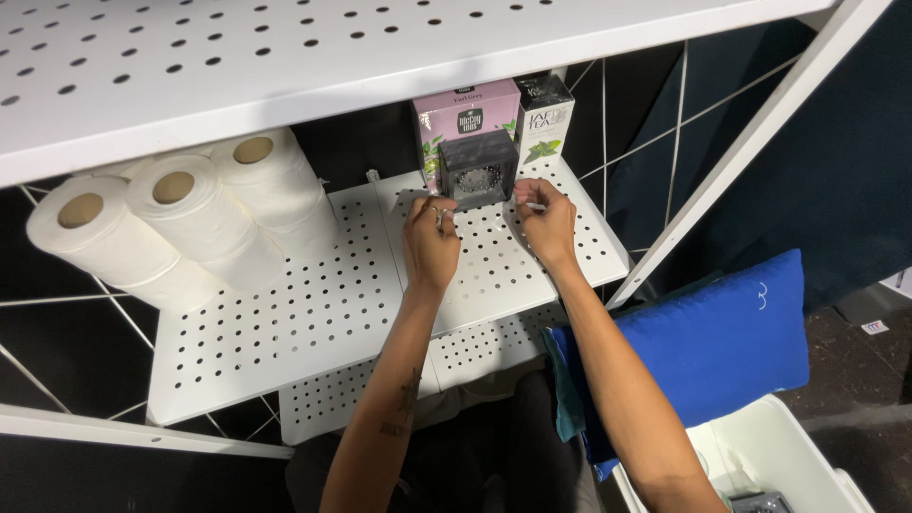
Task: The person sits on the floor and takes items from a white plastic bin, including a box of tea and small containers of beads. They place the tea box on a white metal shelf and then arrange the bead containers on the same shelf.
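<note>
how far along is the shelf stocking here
Done: three paper rolls lie on the left of the middle shelf, and a pink box and a black-and-white box stand at its back. In hand: the left hand and right hand are at the sides of a dark box in front of those. Left: the front of the shelf is bare, and the white bin still holds something, though what is unclear.

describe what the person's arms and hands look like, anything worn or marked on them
Both arms are bare to above the elbow, with no sleeves or gloves in view. The left hand wears a ring on one finger, and the left forearm carries dark tattoo marks near the elbow, too small to make out. The right hand shows no ring, watch or marking.
</note>
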